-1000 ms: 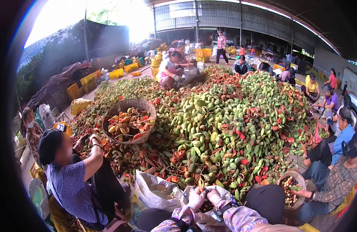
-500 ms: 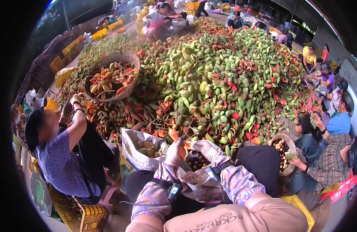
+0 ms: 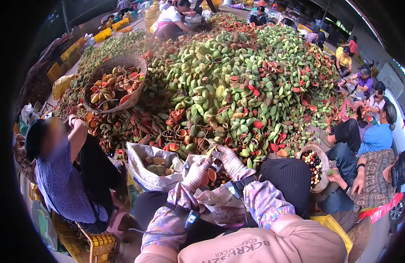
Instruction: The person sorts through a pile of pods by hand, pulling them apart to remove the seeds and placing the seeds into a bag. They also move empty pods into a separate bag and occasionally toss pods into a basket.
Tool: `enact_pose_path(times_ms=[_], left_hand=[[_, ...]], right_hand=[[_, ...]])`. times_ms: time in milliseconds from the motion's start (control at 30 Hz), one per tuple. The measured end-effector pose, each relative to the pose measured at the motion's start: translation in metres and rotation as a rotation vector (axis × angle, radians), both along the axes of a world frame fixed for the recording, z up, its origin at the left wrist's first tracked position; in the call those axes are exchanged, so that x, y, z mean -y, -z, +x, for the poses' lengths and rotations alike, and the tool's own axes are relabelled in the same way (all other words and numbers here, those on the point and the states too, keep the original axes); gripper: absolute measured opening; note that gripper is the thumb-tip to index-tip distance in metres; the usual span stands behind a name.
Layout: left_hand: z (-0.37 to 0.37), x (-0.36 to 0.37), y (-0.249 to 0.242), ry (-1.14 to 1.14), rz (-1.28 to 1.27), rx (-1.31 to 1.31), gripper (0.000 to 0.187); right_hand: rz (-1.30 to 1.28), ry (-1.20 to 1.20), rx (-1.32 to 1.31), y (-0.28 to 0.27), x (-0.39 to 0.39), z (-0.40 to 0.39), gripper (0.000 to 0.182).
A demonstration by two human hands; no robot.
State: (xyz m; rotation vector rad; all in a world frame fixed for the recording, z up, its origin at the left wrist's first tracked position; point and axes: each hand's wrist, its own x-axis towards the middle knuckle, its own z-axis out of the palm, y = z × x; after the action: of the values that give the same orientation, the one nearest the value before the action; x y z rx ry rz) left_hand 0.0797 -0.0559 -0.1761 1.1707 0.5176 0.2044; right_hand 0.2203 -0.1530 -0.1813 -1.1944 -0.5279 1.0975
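My left hand (image 3: 197, 172), in a pale glove, has its fingers closed around an orange, open pod (image 3: 210, 174). My right hand (image 3: 229, 160), gloved too, is bent close beside it, its fingertips at a yellowish pod piece (image 3: 210, 151) between the hands. Below them dark, round seeds (image 3: 222, 177) lie in an open sack (image 3: 220, 199) at my lap. Left of this, a white sack (image 3: 143, 175) holds several empty pod halves (image 3: 157, 166). Patterned sleeves cover both forearms.
A large heap of green and red pods (image 3: 228, 96) rises ahead, with a wicker basket (image 3: 139, 94) on its left. People sit at both sides. A round basket of seeds (image 3: 321, 184) stands at the right, and a yellow crate (image 3: 103, 250) at the lower left.
Both hands have moved slightly down and closer together. The raised red-orange pod is no longer upright above my left hand, and a yellowish piece shows between the fingers. The whole view has shifted.
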Motion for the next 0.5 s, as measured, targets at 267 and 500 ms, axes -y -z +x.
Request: enact_pose_path(times_ms=[267, 500], left_hand=[[0.003, 0.001, -0.002, -0.193, -0.527, 0.134, 0.033], [0.000, -0.004, -0.001, -0.127, -0.291, -0.051, 0.027]], right_hand=[[0.017, -0.082, -0.140, -0.007, 0.007, -0.004, 0.035], [-0.093, -0.109, 0.059, 0.003, 0.004, -0.003, 0.033]])
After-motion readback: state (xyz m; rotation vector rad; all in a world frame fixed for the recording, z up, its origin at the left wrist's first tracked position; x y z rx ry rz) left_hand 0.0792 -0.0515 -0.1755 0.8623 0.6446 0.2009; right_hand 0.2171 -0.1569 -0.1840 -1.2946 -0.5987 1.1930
